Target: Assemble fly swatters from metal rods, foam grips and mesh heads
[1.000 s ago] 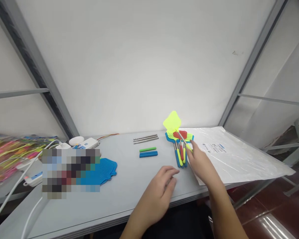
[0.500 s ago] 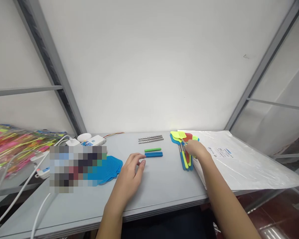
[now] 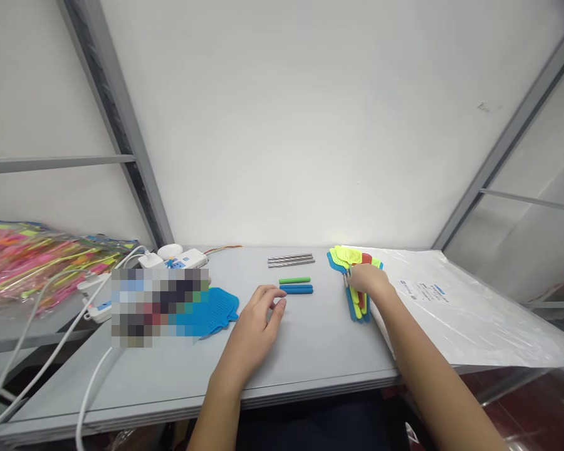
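My right hand (image 3: 367, 280) rests on a pile of small fly swatters (image 3: 352, 269) with yellow, blue and red heads, its fingers curled over their handles. My left hand (image 3: 258, 319) lies open on the grey table (image 3: 310, 351), fingertips just short of two blue grip sleeves (image 3: 296, 289). A green grip sleeve (image 3: 294, 280) lies just behind them. Three thin metal rods (image 3: 291, 259) lie farther back near the wall.
Loose blue swatter heads (image 3: 216, 309) lie at left beside a blurred patch. A white power strip (image 3: 178, 258) and cables (image 3: 51, 313) sit at far left. Bagged colourful swatters (image 3: 32, 260) fill the left shelf. A clear plastic bag stack (image 3: 451, 300) covers the right of the table.
My right hand laid the raised yellow swatter down onto the pile. My left hand moved left and forward toward the blue sleeves. The view shifted slightly.
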Tool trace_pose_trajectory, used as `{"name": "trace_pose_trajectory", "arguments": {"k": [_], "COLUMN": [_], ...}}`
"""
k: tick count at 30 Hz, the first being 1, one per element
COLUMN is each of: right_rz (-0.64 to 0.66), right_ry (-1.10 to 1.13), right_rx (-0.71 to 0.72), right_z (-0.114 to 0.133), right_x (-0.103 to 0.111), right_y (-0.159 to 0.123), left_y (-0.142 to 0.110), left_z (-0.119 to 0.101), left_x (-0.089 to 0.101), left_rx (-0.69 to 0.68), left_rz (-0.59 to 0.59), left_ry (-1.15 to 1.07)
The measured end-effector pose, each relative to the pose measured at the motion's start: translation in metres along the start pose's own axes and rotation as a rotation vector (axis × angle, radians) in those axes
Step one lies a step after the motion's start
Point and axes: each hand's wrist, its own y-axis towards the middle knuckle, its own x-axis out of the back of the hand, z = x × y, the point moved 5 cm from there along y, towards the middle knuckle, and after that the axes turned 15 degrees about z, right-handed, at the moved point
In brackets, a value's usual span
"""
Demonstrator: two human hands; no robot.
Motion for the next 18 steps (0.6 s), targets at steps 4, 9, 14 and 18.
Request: {"name": "trace_pose_trajectory", "arguments": {"k": [4,9,14,18], "right_rz": [0.050,-0.006,-0.030,-0.063], "right_ry": [-0.013,-0.111,-0.220,-0.292], "right_rx": [-0.014,0.187,0.423,0.484], "right_z": [0.006,0.066,0.139,0.165], "right_x": [0.007,0.018,0.015,0.014], "right_y": [-0.011,-0.018,0.002,0.025], "left_y": [0.000,0.001,0.001,-0.001], "left_z": [0.002,0.006,0.013,0.014], "left_x": [-0.003,-0.015,-0.031,-0.036], "left_rx": [0.041,0.059,0.137,0.179], "left_rz": [0.045,0.088,0.170,0.214], "left_ry": [0.010,0.185,0.395,0.427]}}
